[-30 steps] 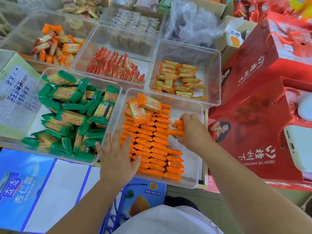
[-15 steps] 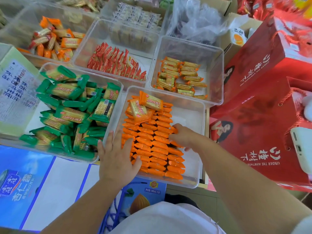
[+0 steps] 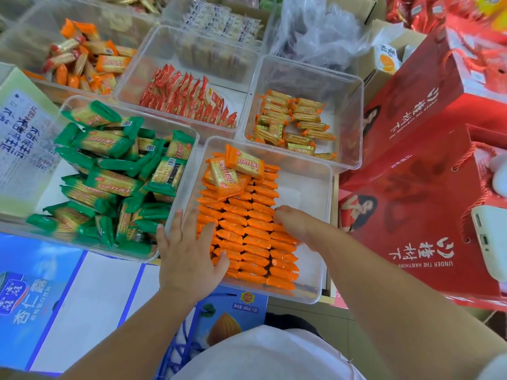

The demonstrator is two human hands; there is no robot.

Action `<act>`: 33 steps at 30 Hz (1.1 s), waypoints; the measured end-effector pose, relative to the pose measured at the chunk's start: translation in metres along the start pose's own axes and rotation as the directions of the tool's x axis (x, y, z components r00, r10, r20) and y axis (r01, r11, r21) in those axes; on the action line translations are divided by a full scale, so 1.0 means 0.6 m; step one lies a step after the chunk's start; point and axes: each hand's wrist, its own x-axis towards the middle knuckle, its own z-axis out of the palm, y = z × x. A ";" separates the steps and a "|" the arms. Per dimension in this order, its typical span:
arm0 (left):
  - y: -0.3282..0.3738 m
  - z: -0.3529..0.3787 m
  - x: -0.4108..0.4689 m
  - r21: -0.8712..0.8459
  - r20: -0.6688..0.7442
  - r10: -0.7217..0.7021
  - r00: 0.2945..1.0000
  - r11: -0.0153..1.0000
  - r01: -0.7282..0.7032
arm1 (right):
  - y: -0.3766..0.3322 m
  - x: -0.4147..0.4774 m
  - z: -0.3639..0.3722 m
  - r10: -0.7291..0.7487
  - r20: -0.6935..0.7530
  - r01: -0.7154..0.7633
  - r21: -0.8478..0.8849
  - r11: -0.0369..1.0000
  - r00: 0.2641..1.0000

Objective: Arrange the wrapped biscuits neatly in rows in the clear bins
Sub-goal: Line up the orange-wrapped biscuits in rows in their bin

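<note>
Orange-wrapped biscuits (image 3: 247,237) sit in the near clear plastic bin (image 3: 310,187) in three tight rows, two loose packs (image 3: 236,171) flat on top. We see the left hand (image 3: 189,253) spread flat — fingers straight against the left row. The right hand (image 3: 296,223) curls onto the right row; whether it grips a packet, we cannot tell.

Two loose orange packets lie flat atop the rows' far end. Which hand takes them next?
Right, probably: the left hand lies flat steadying the orange rows, while the right hand sits beside the bin's bare floor, where the loose packets could go.
</note>
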 end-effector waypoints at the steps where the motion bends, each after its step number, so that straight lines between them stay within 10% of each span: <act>1: 0.000 0.000 0.000 0.001 0.001 0.000 1.000 1.000 0.000 | 0.004 -0.001 0.001 0.002 -0.006 -0.002 0.034 0.999 1.000; 6: -0.001 0.000 -0.001 -0.009 0.003 -0.006 1.000 1.000 0.006 | 0.006 -0.003 0.005 -0.056 -0.008 0.057 0.115 0.992 0.998; 19: 0.010 -0.038 0.023 -0.167 -0.036 0.033 0.999 0.985 -0.039 | -0.086 -0.019 -0.065 -0.029 -0.059 -0.027 -0.777 0.629 0.998; 26: 0.032 -0.074 0.125 -0.558 0.088 -0.029 0.996 0.826 0.074 | -0.131 -0.011 -0.074 -0.511 -0.345 0.167 -0.680 0.714 0.787; 33: 0.068 -0.082 0.192 -0.774 0.264 -0.289 0.920 0.506 0.381 | -0.153 0.033 -0.024 -0.622 -0.224 0.450 -0.515 0.730 0.751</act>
